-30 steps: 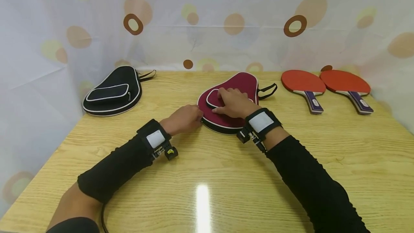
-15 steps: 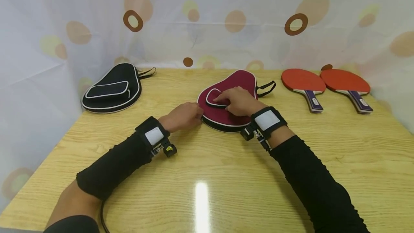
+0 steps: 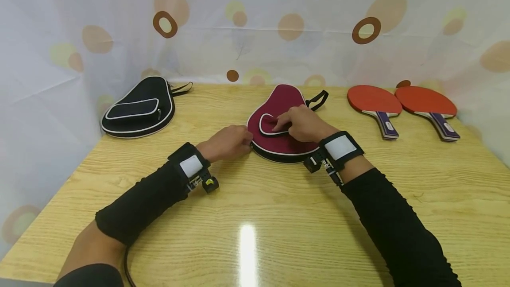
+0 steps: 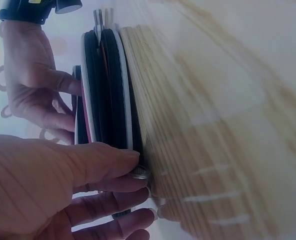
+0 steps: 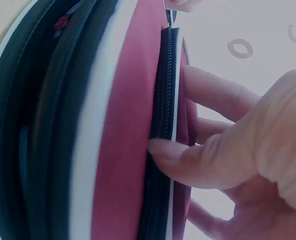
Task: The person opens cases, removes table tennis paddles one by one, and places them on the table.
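Observation:
A maroon table tennis bat case (image 3: 279, 96) with white piping lies on the table, its neck pointing away. My left hand (image 3: 230, 142) pinches its left edge between thumb and forefinger; in the left wrist view a small metal piece (image 4: 140, 173), apparently a zip pull, shows at the fingertips. A dark gap runs along the case's zipped side in both wrist views. My right hand (image 3: 304, 123) holds the front pocket (image 3: 266, 128), which is dented under the fingers. In the right wrist view the thumb presses the pocket's black zip (image 5: 163, 95), with other fingers across its front.
A black bat case (image 3: 137, 105) with a strap lies at the back left. Two red table tennis bats (image 3: 373, 101) lie side by side at the back right, handles toward me. A patterned curtain (image 3: 255, 25) stands behind the wooden table (image 3: 279, 234).
The maroon case has turned slightly, its neck and strap swinging left. My right hand has slid a little to the right along the pocket; the left hand has barely moved.

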Demonstrator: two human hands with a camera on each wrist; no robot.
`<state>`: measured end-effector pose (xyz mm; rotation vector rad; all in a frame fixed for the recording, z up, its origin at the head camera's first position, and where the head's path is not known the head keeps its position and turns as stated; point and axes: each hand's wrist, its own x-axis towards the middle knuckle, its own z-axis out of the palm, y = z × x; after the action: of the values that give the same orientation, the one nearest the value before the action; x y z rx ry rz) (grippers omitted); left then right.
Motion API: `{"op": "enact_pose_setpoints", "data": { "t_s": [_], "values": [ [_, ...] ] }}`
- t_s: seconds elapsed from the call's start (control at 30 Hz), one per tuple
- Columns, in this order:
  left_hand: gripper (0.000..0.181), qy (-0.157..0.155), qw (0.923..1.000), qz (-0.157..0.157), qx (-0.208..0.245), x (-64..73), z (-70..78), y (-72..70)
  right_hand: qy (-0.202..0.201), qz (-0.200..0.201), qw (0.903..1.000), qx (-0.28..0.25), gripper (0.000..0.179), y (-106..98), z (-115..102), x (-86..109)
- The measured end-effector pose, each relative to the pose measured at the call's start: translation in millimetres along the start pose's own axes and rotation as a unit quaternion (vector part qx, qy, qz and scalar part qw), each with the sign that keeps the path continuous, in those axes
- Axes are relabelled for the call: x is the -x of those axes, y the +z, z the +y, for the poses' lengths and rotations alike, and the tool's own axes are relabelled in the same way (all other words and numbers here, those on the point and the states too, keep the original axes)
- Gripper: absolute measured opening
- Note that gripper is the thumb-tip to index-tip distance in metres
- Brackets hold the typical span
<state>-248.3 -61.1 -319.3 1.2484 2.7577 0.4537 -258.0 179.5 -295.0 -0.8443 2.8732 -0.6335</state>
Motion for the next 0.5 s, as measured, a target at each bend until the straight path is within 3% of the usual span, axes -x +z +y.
{"op": "enact_pose_setpoints", "data": {
  "t_s": [0.2,0.5],
  "values": [
    [0.030,0.005,0.9999,0.001,0.009,-0.1,3.0,-0.4,0.010,0.010,0.9999,-0.002,0.047,-1.6,1.5,2.4],
    [0.030,-0.018,0.9997,-0.001,0.017,-0.9,3.1,-1.5,-0.008,0.026,0.9996,0.005,0.041,-0.5,6.9,7.2]
  ]
}}
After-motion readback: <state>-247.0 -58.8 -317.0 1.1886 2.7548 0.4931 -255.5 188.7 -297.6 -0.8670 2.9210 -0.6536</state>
